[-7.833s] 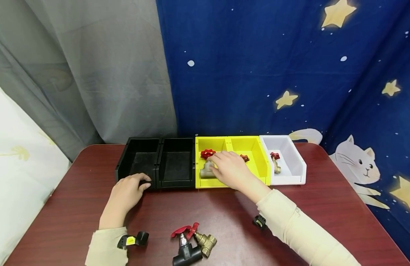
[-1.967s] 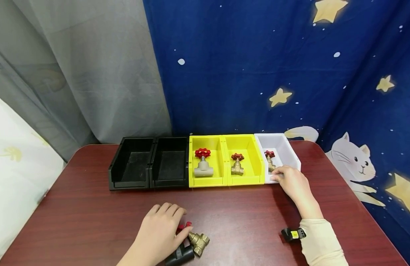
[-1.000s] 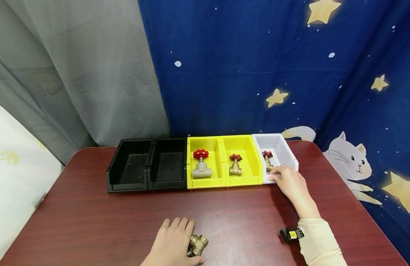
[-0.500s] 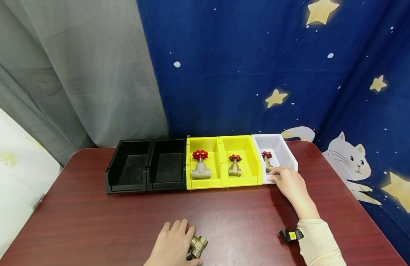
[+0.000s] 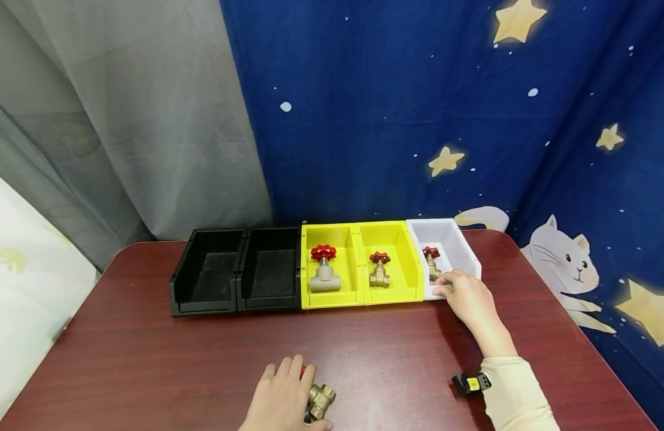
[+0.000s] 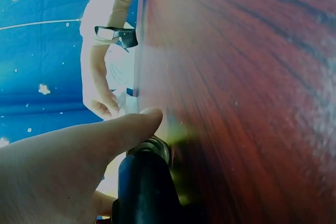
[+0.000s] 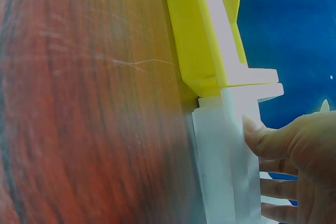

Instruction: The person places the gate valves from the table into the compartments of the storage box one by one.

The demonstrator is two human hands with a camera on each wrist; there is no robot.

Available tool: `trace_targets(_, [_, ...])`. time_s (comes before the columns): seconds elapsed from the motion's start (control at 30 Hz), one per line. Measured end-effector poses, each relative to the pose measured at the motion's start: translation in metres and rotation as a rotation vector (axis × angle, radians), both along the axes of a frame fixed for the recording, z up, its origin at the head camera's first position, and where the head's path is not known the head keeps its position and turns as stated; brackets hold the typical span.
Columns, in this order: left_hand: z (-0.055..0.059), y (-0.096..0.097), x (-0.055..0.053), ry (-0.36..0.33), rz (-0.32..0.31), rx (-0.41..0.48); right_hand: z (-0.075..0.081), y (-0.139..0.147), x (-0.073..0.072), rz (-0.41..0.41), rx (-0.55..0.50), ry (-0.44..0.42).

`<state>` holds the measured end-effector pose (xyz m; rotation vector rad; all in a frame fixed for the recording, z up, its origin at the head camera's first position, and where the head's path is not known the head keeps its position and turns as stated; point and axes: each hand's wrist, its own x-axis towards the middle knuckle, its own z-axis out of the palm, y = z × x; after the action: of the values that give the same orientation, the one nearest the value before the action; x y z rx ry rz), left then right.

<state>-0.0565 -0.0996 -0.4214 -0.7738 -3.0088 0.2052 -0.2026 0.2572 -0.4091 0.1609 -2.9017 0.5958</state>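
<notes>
Head view, left hand (image 5: 280, 397) relaxed over brass valve (image 5: 322, 400), right hand (image 5: 467, 299) pinching white bin (image 5: 463, 251)

black bins (image 5: 269, 300), yellow bins (image 5: 334, 299) and white bin (image 5: 464, 251), with red-wheeled valves

grey valve (image 5: 325, 280), bright red wheel, in the left yellow bin; brass valve (image 5: 379, 278), darker red wheel, in the right yellow bin; second brass valve (image 5: 433, 269), dark red wheel, in the white bin; third brass valve (image 5: 321, 400), on the table; black fitting (image 6: 144, 184); table (image 5: 175, 365), reddish brown with dark, streaky wood grain; right sleeve (image 5: 517, 389), plain cream; wrist device (image 5: 465, 383), black with yellow label; left curtain (image 5: 154, 120), plain grey; right curtain (image 5: 358, 161), deep blue, patterned with pale yellow stars, white dots and a white cat (image 5: 560, 257); far-left cloth (image 5: 19, 311), white with faint yellow motif.
</notes>
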Motion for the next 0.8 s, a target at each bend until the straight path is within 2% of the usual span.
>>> trace_targets(0.2, [-0.0009, 0.0005, 0.0011, 0.043, -0.028, 0.022, -0.0023, 0.0001, -0.0006, -0.001, 0.004, 0.007])
trace_targets(0.43, [-0.0028, -0.0009, 0.0015, 0.154, -0.067, 0.069, -0.0040, -0.0005, -0.0007, 0.002, 0.014, 0.031])
trace_targets(0.73, [-0.0018, -0.0012, -0.0029, 0.140, -0.108, 0.126, -0.0036, -0.0005, -0.0008, -0.001, 0.010, 0.027])
trace_targets(0.8, [-0.0013, -0.0003, -0.0033, 0.160, -0.121, 0.132, -0.0037, -0.0007, -0.0007, -0.002, 0.011, 0.024])
